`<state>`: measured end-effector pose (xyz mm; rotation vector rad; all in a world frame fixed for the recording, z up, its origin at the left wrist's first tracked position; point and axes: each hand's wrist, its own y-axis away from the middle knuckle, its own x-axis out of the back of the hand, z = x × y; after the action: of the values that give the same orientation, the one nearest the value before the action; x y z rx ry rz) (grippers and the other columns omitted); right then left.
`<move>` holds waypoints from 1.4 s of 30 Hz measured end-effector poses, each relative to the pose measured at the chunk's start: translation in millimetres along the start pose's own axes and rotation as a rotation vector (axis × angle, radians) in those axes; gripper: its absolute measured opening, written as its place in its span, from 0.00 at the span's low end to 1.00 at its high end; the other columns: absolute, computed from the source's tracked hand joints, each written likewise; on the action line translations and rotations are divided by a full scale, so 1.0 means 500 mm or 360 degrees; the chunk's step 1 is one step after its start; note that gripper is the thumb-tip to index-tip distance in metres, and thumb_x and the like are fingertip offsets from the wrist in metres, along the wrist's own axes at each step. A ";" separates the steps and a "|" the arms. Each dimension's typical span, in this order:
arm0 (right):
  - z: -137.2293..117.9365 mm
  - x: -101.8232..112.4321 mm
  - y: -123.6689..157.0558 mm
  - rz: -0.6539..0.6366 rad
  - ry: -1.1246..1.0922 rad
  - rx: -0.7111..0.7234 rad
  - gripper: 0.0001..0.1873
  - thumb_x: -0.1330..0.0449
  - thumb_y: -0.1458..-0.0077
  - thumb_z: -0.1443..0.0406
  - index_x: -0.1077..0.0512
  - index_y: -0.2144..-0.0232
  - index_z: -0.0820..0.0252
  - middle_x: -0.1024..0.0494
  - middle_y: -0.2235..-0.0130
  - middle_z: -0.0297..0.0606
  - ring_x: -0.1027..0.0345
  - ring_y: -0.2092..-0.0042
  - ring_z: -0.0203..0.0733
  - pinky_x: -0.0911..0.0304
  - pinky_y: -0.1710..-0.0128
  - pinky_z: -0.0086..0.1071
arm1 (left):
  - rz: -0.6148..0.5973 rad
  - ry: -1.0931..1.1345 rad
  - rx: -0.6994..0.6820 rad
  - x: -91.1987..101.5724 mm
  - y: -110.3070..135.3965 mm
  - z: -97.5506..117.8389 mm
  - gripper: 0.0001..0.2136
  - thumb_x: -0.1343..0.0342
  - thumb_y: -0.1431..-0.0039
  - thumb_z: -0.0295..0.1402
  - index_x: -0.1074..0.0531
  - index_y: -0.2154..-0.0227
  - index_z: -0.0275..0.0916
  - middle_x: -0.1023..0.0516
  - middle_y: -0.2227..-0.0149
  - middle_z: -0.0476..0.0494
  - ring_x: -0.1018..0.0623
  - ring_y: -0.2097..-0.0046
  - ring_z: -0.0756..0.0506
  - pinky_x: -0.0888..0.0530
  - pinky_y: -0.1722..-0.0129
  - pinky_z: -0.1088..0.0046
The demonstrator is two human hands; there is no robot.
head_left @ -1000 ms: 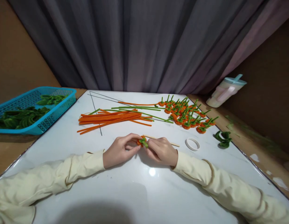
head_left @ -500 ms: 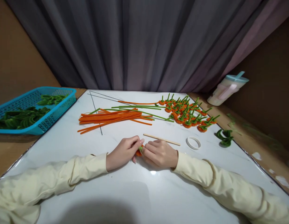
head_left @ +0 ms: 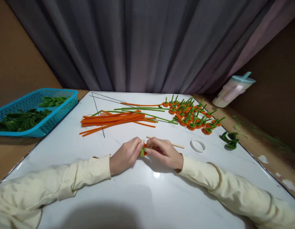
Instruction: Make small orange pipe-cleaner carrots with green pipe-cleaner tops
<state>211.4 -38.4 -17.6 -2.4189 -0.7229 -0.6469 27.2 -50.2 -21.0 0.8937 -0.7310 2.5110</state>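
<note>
Both of my hands meet at the middle of the white table (head_left: 147, 197). My left hand (head_left: 126, 155) and my right hand (head_left: 164, 152) pinch a small orange and green pipe-cleaner piece (head_left: 143, 150) between their fingertips. A thin wooden stick (head_left: 176, 145) lies just behind my right hand. Farther back lies a bundle of orange pipe cleaners (head_left: 114, 121) with some green pipe cleaners (head_left: 140, 110). At the back right sits a pile of finished orange pieces with green stems (head_left: 190, 116).
A blue basket (head_left: 54, 116) of green pipe-cleaner loops stands at the left edge. A white tape ring (head_left: 197, 145) and some green loops (head_left: 229, 140) lie to the right. A lidded cup with a straw (head_left: 230, 89) leans at the far right. Thin dark wires (head_left: 97, 114) cross the table.
Both hands dipped toward me with the piece and have come back a little. The fingers have turned the small orange and green piece between them.
</note>
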 end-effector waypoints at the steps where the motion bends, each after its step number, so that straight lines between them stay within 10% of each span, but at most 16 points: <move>1: 0.001 0.000 0.000 -0.0015 -0.0114 -0.0085 0.10 0.48 0.42 0.60 0.37 0.69 0.61 0.34 0.76 0.31 0.45 0.77 0.30 0.47 0.76 0.24 | 0.0002 -0.0035 -0.0011 0.001 0.000 -0.002 0.10 0.64 0.36 0.30 0.41 0.71 0.39 0.37 0.74 0.49 0.33 0.72 0.50 0.34 0.69 0.74; 12: 0.009 -0.015 -0.011 0.0049 -0.0767 -0.0417 0.15 0.41 0.49 0.55 0.36 0.70 0.61 0.37 0.75 0.29 0.43 0.75 0.30 0.45 0.74 0.26 | 0.0033 -0.0381 -0.0185 0.000 0.004 -0.020 0.11 0.68 0.35 0.32 0.42 0.69 0.39 0.33 0.72 0.48 0.29 0.72 0.49 0.32 0.71 0.74; 22: -0.013 -0.007 -0.006 0.0196 -0.0070 0.0009 0.03 0.43 0.47 0.70 0.32 0.68 0.61 0.31 0.68 0.36 0.39 0.70 0.33 0.43 0.74 0.25 | 0.0144 -0.0578 -0.0222 0.000 0.000 -0.015 0.12 0.68 0.34 0.30 0.42 0.69 0.39 0.33 0.75 0.50 0.29 0.75 0.51 0.33 0.76 0.76; 42: -0.067 -0.017 0.005 0.0129 -0.0380 -0.0764 0.08 0.48 0.50 0.72 0.28 0.72 0.62 0.27 0.78 0.31 0.38 0.83 0.30 0.40 0.87 0.22 | 0.0477 -0.0893 -0.0929 0.000 -0.006 -0.026 0.05 0.57 0.41 0.22 0.38 0.66 0.34 0.25 0.66 0.38 0.26 0.61 0.43 0.28 0.66 0.69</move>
<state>197.1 -63.4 1.6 -2.9891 -0.6085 -0.5518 22.5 -40.3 -28.8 1.3327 -1.7722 2.0519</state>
